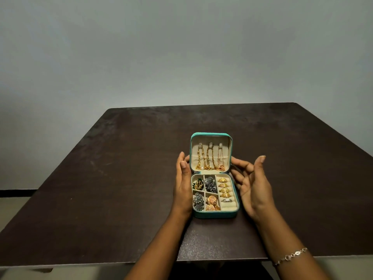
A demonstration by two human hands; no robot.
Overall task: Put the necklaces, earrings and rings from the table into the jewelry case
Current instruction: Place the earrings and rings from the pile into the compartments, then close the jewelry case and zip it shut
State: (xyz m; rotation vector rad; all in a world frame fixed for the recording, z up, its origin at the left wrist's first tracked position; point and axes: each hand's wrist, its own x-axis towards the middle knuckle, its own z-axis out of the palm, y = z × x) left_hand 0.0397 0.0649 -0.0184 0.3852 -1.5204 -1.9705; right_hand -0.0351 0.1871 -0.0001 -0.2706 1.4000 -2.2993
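Observation:
A teal jewelry case (214,214) lies open on the dark table (113,178), its lid standing up at the back. Three gold necklaces (210,158) hang from hooks inside the lid. Earrings (204,194) fill the four small compartments of the base. Several gold rings (224,187) and a silver one sit in the ring rolls on the right. My left hand (182,184) rests against the case's left side, fingers by the lid. My right hand (252,184) hovers just right of the case, palm turned in, fingers apart and holding nothing.
The table's near edge runs just below my forearms, and its far edge meets a plain grey wall (181,47). A silver bracelet (290,256) is on my right wrist. Pale floor shows at the left.

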